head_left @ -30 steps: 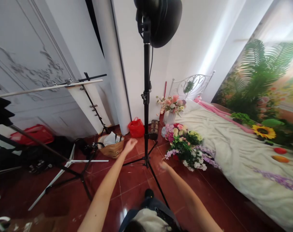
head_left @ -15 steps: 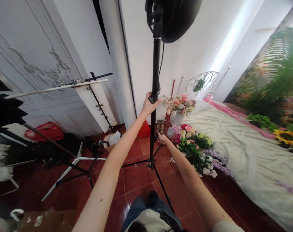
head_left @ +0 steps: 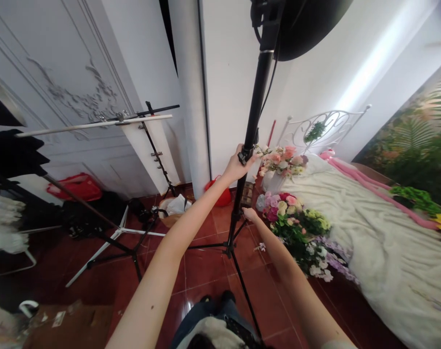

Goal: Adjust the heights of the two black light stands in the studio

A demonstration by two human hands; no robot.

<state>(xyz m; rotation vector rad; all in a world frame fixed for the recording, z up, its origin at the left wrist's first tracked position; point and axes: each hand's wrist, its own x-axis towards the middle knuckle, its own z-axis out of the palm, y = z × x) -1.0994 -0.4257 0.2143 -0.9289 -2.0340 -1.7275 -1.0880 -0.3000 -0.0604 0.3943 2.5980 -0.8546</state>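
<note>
A black light stand (head_left: 256, 104) stands in front of me, its pole leaning right toward the top. My left hand (head_left: 238, 165) is wrapped round the pole at the upper collar, beside a black knob (head_left: 243, 158). Lower down, my right hand (head_left: 250, 214) grips at the lower collar (head_left: 236, 212), its fingertips partly hidden. A large black lamp shade (head_left: 307, 29) is fixed at the top, cut off by the frame edge, with a cable hanging beside the pole. The stand's tripod legs (head_left: 242, 281) are spread on the red tiled floor.
Bunches of artificial flowers (head_left: 289, 213) and a white vase (head_left: 273, 182) are close on the right, by a bed with a cream cover (head_left: 369, 218). Leftward are another stand with white legs (head_left: 111, 237), a red bag (head_left: 75, 187) and a basket (head_left: 169, 219). Cardboard (head_left: 71, 329) lies bottom left.
The top of the light stand has tilted to the right, with the lamp shade. Both hands keep their grip on it. Most of the scene has shifted rightward in view.
</note>
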